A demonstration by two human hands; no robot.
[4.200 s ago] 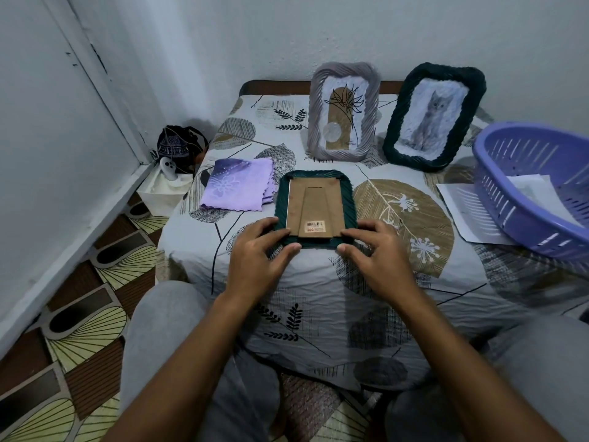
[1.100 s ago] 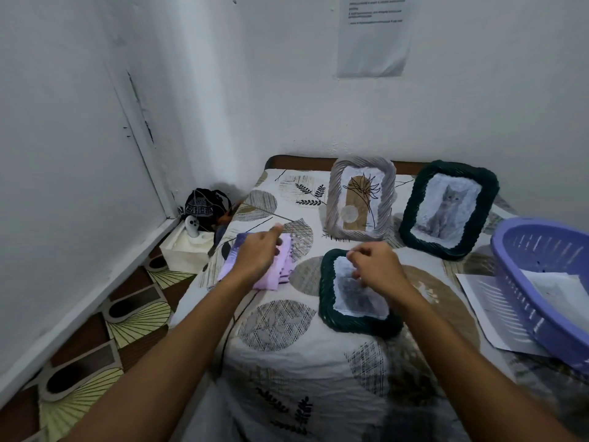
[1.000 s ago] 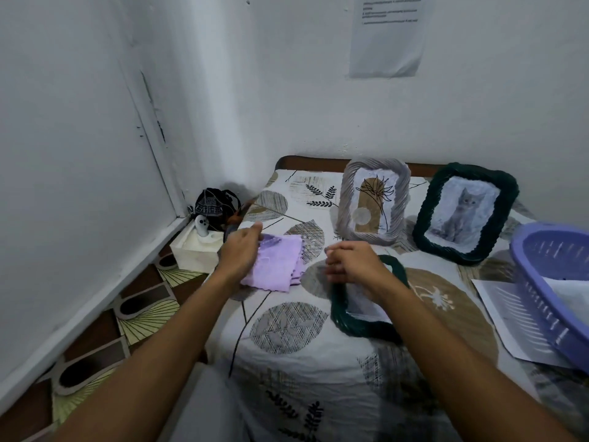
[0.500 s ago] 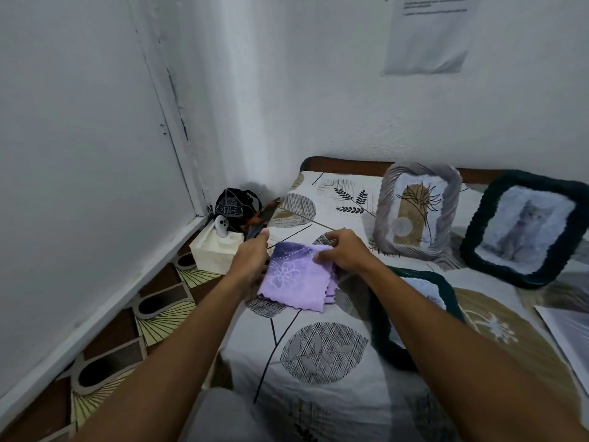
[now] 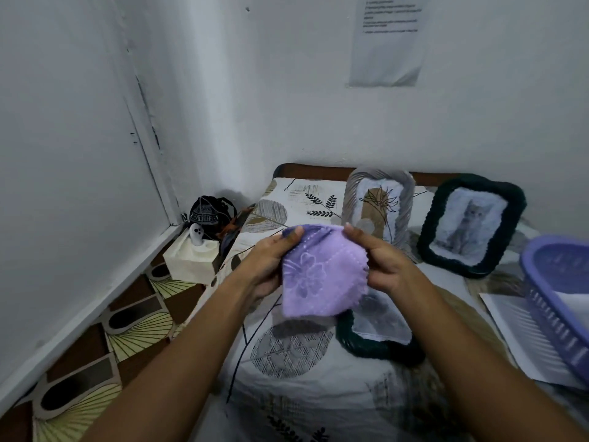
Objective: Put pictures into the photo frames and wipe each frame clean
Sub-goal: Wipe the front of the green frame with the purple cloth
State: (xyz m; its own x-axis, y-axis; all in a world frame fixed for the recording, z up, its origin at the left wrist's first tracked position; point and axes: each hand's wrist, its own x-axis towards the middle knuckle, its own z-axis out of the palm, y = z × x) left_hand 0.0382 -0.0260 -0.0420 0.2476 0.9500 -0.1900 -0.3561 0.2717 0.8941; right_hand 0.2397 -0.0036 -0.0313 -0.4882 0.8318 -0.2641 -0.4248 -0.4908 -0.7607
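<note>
Above the table [image 5: 318, 393], a purple cloth [image 5: 322, 275] is held up between both hands: its left edge is gripped by the left hand [image 5: 267, 266], its right edge by the right hand [image 5: 385, 266]. Below it, a green frame [image 5: 376, 346] with a picture lies flat.

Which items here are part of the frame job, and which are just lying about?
Part of the job:
- purple cloth, held up by left hand and right hand
- green frame lying flat
- grey frame and green cat frame, both standing
- purple basket holding paper
- paper sheet beside it

Lying about:
- tissue box
- black bag
- wall notice
</note>
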